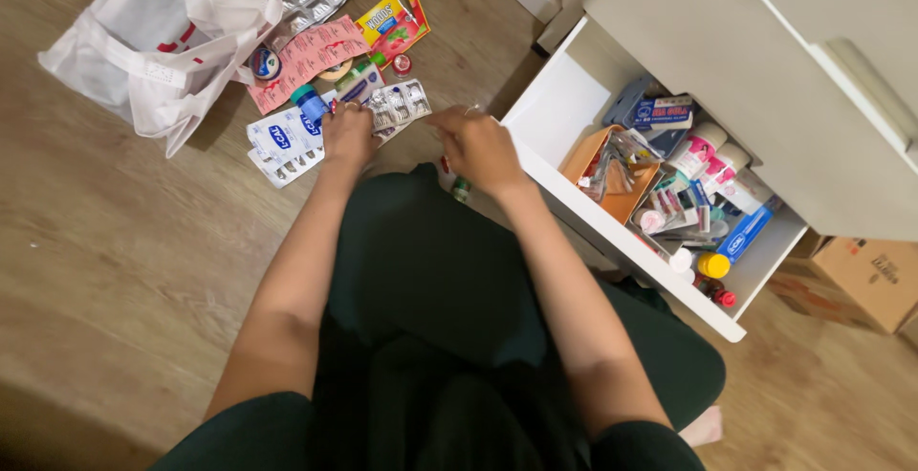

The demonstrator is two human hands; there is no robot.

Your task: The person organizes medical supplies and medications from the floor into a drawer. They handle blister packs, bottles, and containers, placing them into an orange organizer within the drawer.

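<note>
The left hand (347,136) rests with curled fingers on a silver blister strip (400,105) lying on the wooden floor (115,241), just beside a blue-capped bottle (308,105) and white sachets (282,141). The right hand (478,149) is narrowly pinched; whether it holds anything I cannot tell. It hovers between the pile of medicines and the open white drawer (555,112), which is packed with boxes and bottles. A white bag (158,36) lies well apart, at upper left.
</note>
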